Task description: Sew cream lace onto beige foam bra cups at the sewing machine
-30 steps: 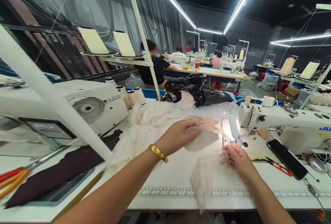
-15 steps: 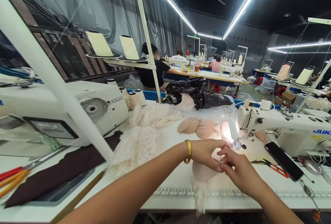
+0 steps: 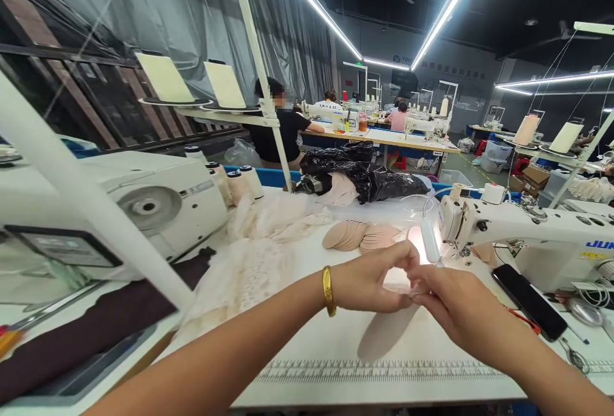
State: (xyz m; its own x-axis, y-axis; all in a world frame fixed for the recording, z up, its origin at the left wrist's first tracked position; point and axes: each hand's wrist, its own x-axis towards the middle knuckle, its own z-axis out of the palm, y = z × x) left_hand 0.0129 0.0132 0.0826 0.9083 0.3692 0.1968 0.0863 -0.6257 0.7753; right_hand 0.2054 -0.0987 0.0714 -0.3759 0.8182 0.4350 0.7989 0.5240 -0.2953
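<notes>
My left hand (image 3: 367, 278), with a gold bangle at the wrist, and my right hand (image 3: 463, 304) meet above the white table in front of the sewing machine (image 3: 522, 221). Both are closed, thumbs and fingertips pinched together on a small pale piece of fabric (image 3: 397, 279). Fingers hide most of it. Below them shows a greyish-beige oval (image 3: 384, 338); whether it is a pad or a shadow I cannot tell. Behind my left hand lie fanned stacks of beige oval pads (image 3: 343, 235), beside the lit machine lamp (image 3: 430, 240).
Cream lace fabric (image 3: 259, 269) is heaped left of my hands. A printed ruler (image 3: 336, 371) runs along the front edge. To the right lie a black phone (image 3: 530, 301) and partly hidden orange-handled snips (image 3: 525, 320). A thread-stand pole (image 3: 96, 192) crosses at left. A person (image 3: 275, 134) sits beyond.
The strip of lace hanging below my hands has gone from view. My hands have turned a little and draw closer together at the fingertips. The view has shifted slightly right.
</notes>
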